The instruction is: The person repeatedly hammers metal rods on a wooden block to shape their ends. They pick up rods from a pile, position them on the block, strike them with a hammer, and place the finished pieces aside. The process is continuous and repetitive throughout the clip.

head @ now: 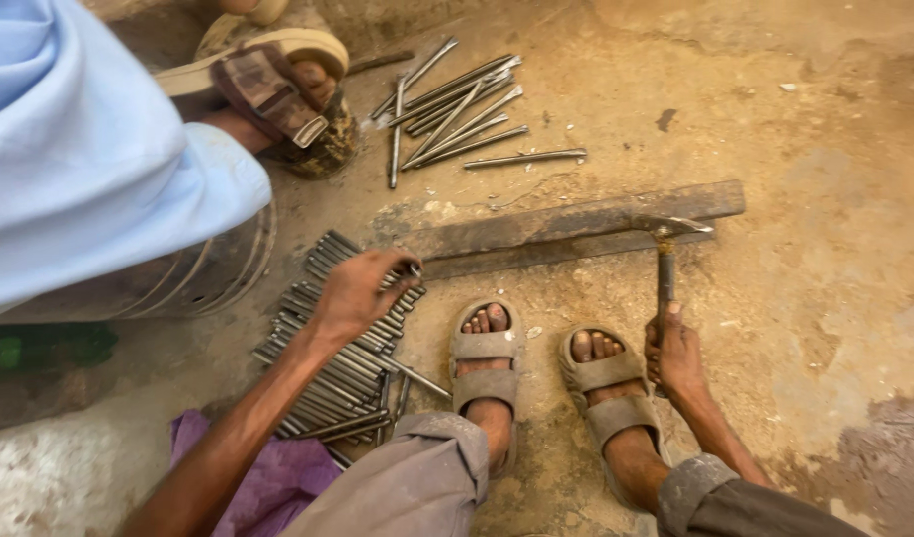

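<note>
Hands are apart: our left hand pinches one rod from the rod pile, our right hand grips the hammer, its head resting on the iron bar. Around us is dusty dirt floor.

Purple cloth, scattered far rods.

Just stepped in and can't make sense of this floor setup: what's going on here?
A person squats on the dirt floor in sandals. The left hand reaches onto a stack of short metal rods beside them, fingers on one rod at its top. The right hand grips a hammer by the handle, its head resting on a long metal bar that lies ahead of the feet. A looser pile of rods lies beyond the bar. Another person's sandalled foot is at upper left.
</note>
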